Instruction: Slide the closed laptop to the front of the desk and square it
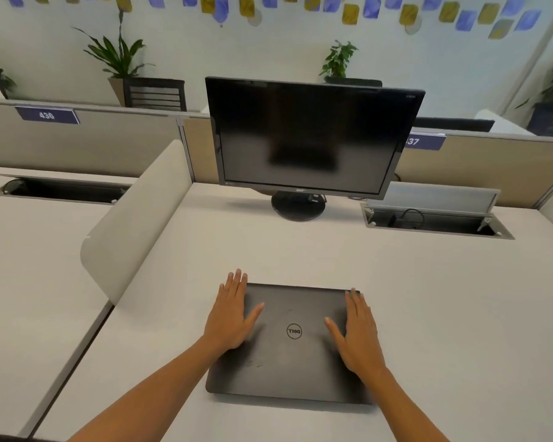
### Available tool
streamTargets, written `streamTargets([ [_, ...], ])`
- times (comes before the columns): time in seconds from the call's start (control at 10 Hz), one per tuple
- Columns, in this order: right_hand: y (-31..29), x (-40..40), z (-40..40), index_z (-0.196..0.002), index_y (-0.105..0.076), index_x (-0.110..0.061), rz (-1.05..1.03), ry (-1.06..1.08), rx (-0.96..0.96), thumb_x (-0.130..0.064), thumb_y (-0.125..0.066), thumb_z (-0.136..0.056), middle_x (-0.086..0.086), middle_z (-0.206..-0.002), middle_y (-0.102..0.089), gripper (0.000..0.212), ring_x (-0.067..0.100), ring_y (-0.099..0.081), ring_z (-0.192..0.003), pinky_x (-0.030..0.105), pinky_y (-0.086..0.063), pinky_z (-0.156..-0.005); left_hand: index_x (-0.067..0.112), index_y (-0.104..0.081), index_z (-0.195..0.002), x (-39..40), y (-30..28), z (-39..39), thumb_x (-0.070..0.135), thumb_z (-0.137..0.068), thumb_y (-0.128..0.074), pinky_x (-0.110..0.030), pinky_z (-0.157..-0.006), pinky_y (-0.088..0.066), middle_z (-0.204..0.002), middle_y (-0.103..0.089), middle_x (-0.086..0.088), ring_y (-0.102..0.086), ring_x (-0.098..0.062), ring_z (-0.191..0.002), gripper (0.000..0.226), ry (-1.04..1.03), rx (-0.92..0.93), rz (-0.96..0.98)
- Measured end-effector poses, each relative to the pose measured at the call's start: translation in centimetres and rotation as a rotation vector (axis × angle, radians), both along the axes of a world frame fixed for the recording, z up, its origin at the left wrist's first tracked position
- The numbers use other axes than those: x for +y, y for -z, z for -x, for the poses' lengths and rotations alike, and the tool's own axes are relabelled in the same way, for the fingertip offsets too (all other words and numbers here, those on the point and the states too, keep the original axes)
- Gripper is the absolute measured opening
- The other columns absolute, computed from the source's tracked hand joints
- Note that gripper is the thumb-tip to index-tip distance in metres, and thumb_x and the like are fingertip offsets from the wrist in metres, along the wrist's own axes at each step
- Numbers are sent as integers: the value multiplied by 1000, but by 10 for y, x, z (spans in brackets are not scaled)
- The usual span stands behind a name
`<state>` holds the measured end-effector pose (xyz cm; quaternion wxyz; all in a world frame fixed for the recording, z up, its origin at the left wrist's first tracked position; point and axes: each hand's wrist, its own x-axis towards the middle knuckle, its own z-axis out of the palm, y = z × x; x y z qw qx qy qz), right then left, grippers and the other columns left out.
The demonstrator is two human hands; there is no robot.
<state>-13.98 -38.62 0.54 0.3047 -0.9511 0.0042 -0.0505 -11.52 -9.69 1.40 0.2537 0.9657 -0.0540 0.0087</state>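
A closed dark grey laptop (292, 355) with a round logo on its lid lies flat on the pale desk (444, 330), near the front and roughly parallel to the desk's front edge. My left hand (232, 314) lies flat along the lid's left side, fingers straight and reaching past the far left corner, thumb spread over the lid. My right hand (358, 330) lies flat along the lid's right side, fingertips at the far right corner. Neither hand curls around the laptop; both rest palm down on it.
A black monitor (310, 135) on a round stand is at the back of the desk. An open cable tray (434, 218) sits in the desk at the back right. A curved beige divider (134, 218) borders the left side. Partition panels run behind.
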Motion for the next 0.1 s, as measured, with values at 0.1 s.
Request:
streamTargets([
  [0.1,-17,4,-22,-160,-9,-17,5,-51,-42,-53,-45,-98,-8,-165,5,81,17,1,-156,27,4,-121,17,1,-162,-4,-17,-24,88,-78,2,-35,-126,9,-168,15,3,19,-14,-153,110,-23,-31,20],
])
